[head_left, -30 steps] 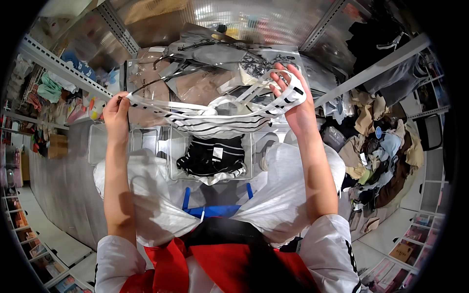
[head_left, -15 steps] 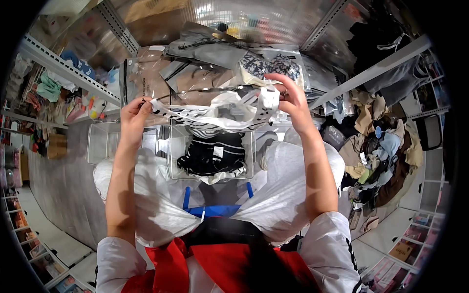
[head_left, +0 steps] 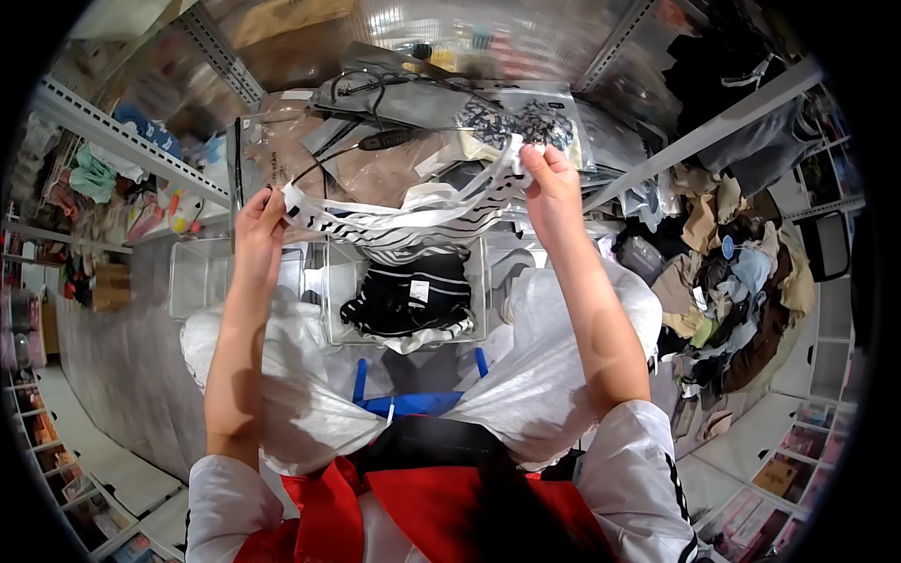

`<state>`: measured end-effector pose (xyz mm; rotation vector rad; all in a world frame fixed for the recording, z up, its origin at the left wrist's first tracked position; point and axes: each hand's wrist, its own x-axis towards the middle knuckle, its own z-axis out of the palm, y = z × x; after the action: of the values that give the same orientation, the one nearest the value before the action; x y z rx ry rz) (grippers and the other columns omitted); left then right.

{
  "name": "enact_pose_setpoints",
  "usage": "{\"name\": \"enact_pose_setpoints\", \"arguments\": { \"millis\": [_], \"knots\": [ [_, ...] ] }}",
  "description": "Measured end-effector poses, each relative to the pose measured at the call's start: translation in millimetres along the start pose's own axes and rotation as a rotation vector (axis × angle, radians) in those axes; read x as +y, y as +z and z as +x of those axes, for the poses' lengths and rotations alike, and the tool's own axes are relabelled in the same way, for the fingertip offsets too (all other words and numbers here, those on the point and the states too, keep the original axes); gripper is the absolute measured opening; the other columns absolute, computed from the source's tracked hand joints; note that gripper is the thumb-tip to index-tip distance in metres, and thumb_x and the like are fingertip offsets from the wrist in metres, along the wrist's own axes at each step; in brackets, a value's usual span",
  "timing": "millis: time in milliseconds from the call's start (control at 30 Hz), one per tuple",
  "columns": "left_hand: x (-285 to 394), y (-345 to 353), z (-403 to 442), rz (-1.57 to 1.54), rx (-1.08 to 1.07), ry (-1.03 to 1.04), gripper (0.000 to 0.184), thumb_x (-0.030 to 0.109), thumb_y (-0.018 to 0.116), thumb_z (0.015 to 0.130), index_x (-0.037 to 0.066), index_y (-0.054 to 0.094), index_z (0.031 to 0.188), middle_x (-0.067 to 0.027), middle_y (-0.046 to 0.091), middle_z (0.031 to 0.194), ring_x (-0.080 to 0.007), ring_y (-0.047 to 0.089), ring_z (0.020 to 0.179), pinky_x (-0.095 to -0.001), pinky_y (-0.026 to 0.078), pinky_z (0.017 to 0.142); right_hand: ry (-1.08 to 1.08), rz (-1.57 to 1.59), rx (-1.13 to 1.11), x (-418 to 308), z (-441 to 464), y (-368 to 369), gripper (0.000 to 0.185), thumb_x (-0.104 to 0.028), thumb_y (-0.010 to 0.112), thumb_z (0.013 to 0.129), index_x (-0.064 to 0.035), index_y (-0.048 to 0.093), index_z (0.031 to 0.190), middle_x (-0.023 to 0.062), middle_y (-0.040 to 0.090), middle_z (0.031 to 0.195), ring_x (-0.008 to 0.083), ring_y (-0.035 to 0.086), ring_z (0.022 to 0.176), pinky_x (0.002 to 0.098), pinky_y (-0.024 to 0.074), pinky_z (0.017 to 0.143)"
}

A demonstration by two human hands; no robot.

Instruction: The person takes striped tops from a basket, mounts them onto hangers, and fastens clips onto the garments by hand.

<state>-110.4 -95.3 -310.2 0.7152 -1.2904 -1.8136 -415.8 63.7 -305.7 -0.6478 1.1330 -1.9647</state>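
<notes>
I see left hand (head_left: 259,225) fingers pinching one end of the striped garment (head_left: 404,228), right hand (head_left: 556,192) fingers pinching the other, further up the view. Garment is strung between them, over the far edge of the clear bin (head_left: 481,302). Black clothes (head_left: 404,296) in the bin, plastic bags (head_left: 282,150) beyond, clothes pile (head_left: 748,272) to the right.

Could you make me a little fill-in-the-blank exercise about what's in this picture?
The left hand and right hand hold a white garment patterned with black ____.
The tag on the black garment in the clear bin is coloured ____.
The big heap of loose clothes lies on the person's ____ side.

Missing words: stripes; white; right.
</notes>
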Motion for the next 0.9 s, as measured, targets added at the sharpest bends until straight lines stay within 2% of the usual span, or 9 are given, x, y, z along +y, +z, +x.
{"name": "enact_pose_setpoints", "arguments": {
  "millis": [67, 167, 300, 333, 433, 567, 733, 800, 900],
  "knots": [
    [1, 3, 0, -0.027, 0.035, -0.017, 0.014, 0.014, 0.050, 0.089, 0.002, 0.056, 0.090, -0.0004, 0.057, 0.081, -0.0077, 0.052, 0.076, -0.0224, 0.042, 0.072, -0.043, 0.018, 0.049, 0, 3, 1, 0.026, -0.011, 0.063, 0.079, -0.0006, 0.054, 0.101, 0.0012, 0.059, 0.087, 0.0069, 0.053, 0.078, 0.0196, 0.0405, 0.071],
    [2, 5, 1, -0.004, 0.052, -0.041, 0.014, 0.015, 0.049, 0.089, 0.003, 0.056, 0.088, 0.0008, 0.056, 0.080, -0.0067, 0.052, 0.073, -0.0214, 0.042, 0.070, -0.322, -0.346, 0.111, -7, 3, 16, 0.039, -0.006, 0.062, 0.077, -0.0007, 0.049, 0.113, 0.0059, 0.059, 0.100, 0.0147, 0.054, 0.090, 0.0257, 0.0401, 0.083],
    [-1, 6, 1, 0.084, 0.090, -0.059, 0.017, 0.016, 0.053, 0.087, 0.000, 0.058, 0.085, -0.0001, 0.057, 0.076, -0.0060, 0.051, 0.069, -0.0199, 0.041, 0.066, -0.467, -0.750, -0.088, -10, 10, 7, 0.029, -0.008, 0.063, 0.076, -0.0003, 0.057, 0.103, 0.0075, 0.060, 0.099, 0.0135, 0.054, 0.092, 0.0256, 0.0399, 0.083],
    [-6, 0, 3, 0.091, 0.076, -0.055, 0.016, 0.016, 0.054, 0.087, 0.000, 0.058, 0.085, 0.0001, 0.057, 0.076, -0.0055, 0.050, 0.068, -0.0195, 0.041, 0.065, -0.328, -0.655, -0.080, -13, 6, 13, 0.017, -0.009, 0.063, 0.077, 0.0005, 0.060, 0.091, 0.0058, 0.062, 0.088, 0.0099, 0.055, 0.082, 0.0226, 0.0421, 0.074],
    [-3, 0, 1, 0.128, 0.048, -0.039, 0.016, 0.017, 0.055, 0.086, 0.001, 0.059, 0.085, 0.0007, 0.056, 0.075, -0.0050, 0.048, 0.067, -0.0190, 0.039, 0.062, -0.071, -0.636, -0.171, -18, 7, 3, 0.010, -0.008, 0.057, 0.082, 0.0005, 0.059, 0.086, 0.0048, 0.062, 0.079, 0.0089, 0.054, 0.072, 0.0210, 0.0413, 0.070],
    [0, -2, -1, 0.245, -0.012, -0.035, 0.017, 0.017, 0.055, 0.086, 0.000, 0.058, 0.085, 0.0005, 0.056, 0.075, -0.0059, 0.049, 0.068, -0.0195, 0.040, 0.063, 0.243, -0.566, -0.331, -20, 12, -3, 0.017, -0.014, 0.052, 0.086, -0.0007, 0.057, 0.075, 0.0048, 0.059, 0.069, 0.0099, 0.054, 0.064, 0.0222, 0.0412, 0.064],
    [-1, -1, 0, 0.013, 0.046, -0.084, 0.016, 0.016, 0.053, 0.087, 0.000, 0.056, 0.090, -0.0011, 0.057, 0.079, -0.0085, 0.053, 0.071, -0.0223, 0.044, 0.067, 0.205, -0.168, -0.292, -29, 8, 5, 0.035, -0.028, 0.036, 0.093, 0.0020, 0.056, 0.091, 0.0127, 0.060, 0.086, 0.0196, 0.058, 0.080, 0.0293, 0.0458, 0.076],
    [2, -11, 5, -0.066, -0.042, -0.119, 0.015, 0.016, 0.047, 0.089, 0.002, 0.052, 0.093, -0.0025, 0.058, 0.088, -0.0102, 0.057, 0.083, -0.0246, 0.046, 0.075, 0.251, -0.078, -0.403, -34, 13, -5, 0.034, -0.026, 0.041, 0.090, 0.0046, 0.055, 0.096, 0.0179, 0.061, 0.095, 0.0247, 0.059, 0.089, 0.0329, 0.0461, 0.079],
    [7, -6, 3, -0.143, -0.035, -0.128, 0.014, 0.013, 0.048, 0.088, 0.001, 0.054, 0.091, -0.0043, 0.060, 0.085, -0.0116, 0.058, 0.076, -0.0256, 0.047, 0.071, 0.318, 0.040, -0.601, -35, 10, -3, 0.035, -0.022, 0.050, 0.085, 0.0062, 0.052, 0.107, 0.0205, 0.058, 0.103, 0.0270, 0.056, 0.099, 0.0339, 0.0443, 0.085]
  ]
}}
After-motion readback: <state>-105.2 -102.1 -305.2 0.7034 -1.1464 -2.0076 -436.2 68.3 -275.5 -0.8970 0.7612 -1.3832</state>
